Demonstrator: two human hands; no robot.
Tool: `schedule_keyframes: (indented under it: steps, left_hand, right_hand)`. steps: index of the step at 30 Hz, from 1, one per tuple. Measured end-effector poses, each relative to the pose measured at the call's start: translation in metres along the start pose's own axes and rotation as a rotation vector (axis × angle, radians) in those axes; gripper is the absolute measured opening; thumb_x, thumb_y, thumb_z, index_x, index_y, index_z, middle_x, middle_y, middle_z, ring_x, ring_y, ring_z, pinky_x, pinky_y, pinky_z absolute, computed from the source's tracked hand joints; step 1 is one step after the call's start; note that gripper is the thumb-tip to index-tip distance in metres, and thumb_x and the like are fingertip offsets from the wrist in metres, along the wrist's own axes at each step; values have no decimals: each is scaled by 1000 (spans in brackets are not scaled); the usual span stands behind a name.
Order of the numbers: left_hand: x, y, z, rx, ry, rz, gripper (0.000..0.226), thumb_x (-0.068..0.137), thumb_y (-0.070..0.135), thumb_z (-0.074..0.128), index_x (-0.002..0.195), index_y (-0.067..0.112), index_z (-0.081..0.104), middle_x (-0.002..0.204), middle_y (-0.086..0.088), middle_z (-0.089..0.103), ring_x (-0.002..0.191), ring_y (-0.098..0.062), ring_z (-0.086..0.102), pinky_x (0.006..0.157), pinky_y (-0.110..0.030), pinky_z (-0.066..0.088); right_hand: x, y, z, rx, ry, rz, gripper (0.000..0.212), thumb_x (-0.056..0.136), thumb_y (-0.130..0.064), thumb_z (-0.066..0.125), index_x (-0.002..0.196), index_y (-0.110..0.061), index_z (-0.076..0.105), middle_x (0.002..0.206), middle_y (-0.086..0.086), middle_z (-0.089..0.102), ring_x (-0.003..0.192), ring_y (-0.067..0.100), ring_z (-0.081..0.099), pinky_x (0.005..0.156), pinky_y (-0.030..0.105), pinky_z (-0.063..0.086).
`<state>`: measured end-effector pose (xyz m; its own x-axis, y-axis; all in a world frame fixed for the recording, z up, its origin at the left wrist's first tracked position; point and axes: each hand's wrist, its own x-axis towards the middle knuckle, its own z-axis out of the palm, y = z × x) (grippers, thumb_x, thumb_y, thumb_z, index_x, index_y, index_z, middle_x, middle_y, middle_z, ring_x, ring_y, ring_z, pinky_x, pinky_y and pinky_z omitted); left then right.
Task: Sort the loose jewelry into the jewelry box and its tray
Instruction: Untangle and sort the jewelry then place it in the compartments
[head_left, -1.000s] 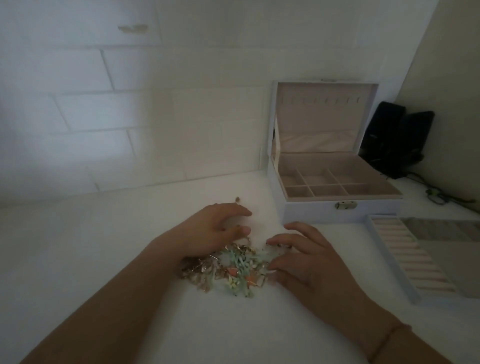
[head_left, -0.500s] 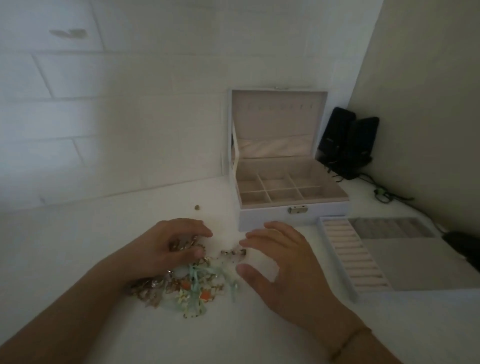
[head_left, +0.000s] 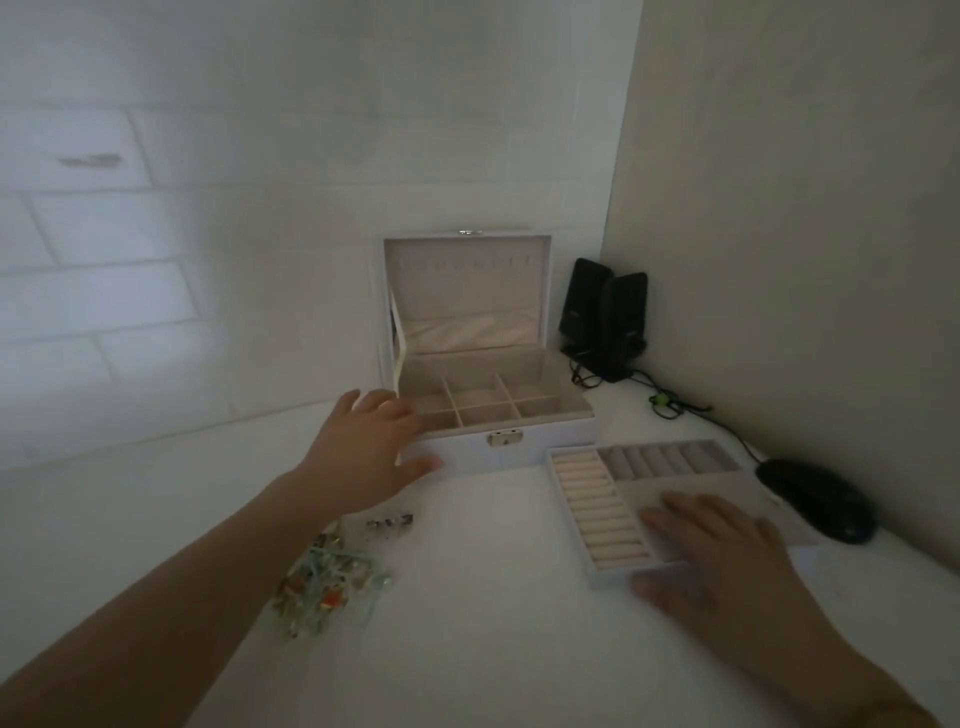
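Note:
A white jewelry box (head_left: 540, 452) stands open against the wall, its beige compartments bare. My left hand (head_left: 363, 452) reaches to the box's front left corner, fingers spread, thumb at the front wall. The tray (head_left: 597, 499) with ring rolls lies to the right of the box. My right hand (head_left: 722, 556) lies on the tray's near edge, fingers straight over its flat section, thumb at the front rim. A tangle of loose jewelry (head_left: 327, 582) with mint and orange pieces lies on the table under my left forearm. A few small pieces (head_left: 389, 524) lie just beyond it.
Two black speakers (head_left: 602, 322) stand in the back right corner, with cables (head_left: 670, 405) trailing forward. A black computer mouse (head_left: 815, 499) sits right of the tray. A white brick wall rises behind the white table (head_left: 493, 649), and a beige panel closes the right side.
Both hands left the jewelry pile. The left hand moved forward to the box's corner and the right hand moved right onto the tray. The view shifted to the right.

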<state>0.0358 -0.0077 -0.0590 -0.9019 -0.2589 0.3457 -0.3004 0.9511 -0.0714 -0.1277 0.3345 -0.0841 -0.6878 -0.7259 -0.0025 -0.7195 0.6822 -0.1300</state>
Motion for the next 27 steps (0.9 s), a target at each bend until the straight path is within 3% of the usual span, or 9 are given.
schedule_keyframes:
  steps: [2, 4, 7, 8, 11, 14, 18, 22, 27]
  left_hand:
    - [1, 4, 2, -3, -73, -41, 62, 83, 67, 31, 94, 20, 70, 101, 1, 66, 97, -29, 63, 84, -40, 48]
    - [0, 4, -1, -75, -92, -92, 67, 80, 67, 28, 97, 16, 69, 105, -1, 62, 99, -28, 60, 78, -37, 49]
    - [-10, -12, -4, -154, -96, -168, 66, 79, 65, 36, 104, 15, 70, 113, -1, 61, 105, -27, 57, 82, -39, 52]
    - [-15, -19, -4, -157, -92, -176, 68, 78, 67, 35, 103, 15, 70, 112, -1, 61, 104, -27, 58, 83, -38, 52]
    - [-18, -27, -5, -147, -104, -188, 59, 83, 65, 47, 100, 13, 71, 111, -3, 62, 104, -29, 58, 83, -37, 50]
    - [-15, -22, -8, -160, -97, -178, 35, 90, 42, 65, 107, 11, 71, 115, -7, 60, 106, -30, 58, 84, -35, 45]
    - [-23, -30, -6, -189, -80, -186, 38, 91, 44, 62, 101, 8, 70, 114, -4, 58, 97, -28, 61, 79, -32, 44]
    - [-25, -33, -6, -198, -63, -178, 33, 91, 40, 65, 101, 10, 69, 118, 0, 57, 95, -25, 61, 79, -31, 44]
    - [-30, -45, 0, -209, -26, -164, 32, 89, 39, 67, 99, 9, 71, 122, 0, 57, 96, -25, 62, 79, -29, 42]
  right_hand:
    - [3, 1, 4, -3, 46, 12, 84, 66, -89, 14, 141, -52, 19, 154, -24, 13, 142, 7, 8, 117, 45, 8]
    - [5, 4, 7, -12, 44, 7, 88, 62, -91, 8, 141, -53, 17, 154, -24, 12, 143, 7, 7, 117, 47, 6]
    - [9, 4, 11, -32, 64, 13, 105, 47, -93, -9, 140, -53, 18, 154, -24, 14, 143, 8, 9, 115, 50, 1]
    - [11, 4, 12, -15, 72, 16, 106, 46, -94, -8, 140, -53, 21, 154, -23, 15, 143, 9, 9, 114, 51, -1]
    - [22, 3, 10, 76, 78, 8, 79, 65, -88, 20, 136, -53, 19, 154, -20, 17, 143, 7, 9, 115, 54, -3]
    - [27, 14, 9, 134, 101, -48, 81, 55, -93, 8, 126, -56, 17, 146, -28, 16, 138, -2, 8, 115, 55, -5]
    - [23, 22, 13, 140, 149, -37, 74, 58, -83, 15, 127, -56, 23, 142, -31, 17, 132, -8, 8, 112, 56, -3]
    - [25, 27, 12, 97, 109, -20, 78, 55, -89, 13, 126, -59, 19, 141, -35, 12, 131, -11, 6, 112, 55, 0]
    - [26, 28, 15, 99, 141, 27, 74, 66, -85, 20, 132, -52, 26, 143, -29, 20, 136, -6, 11, 112, 51, 7]
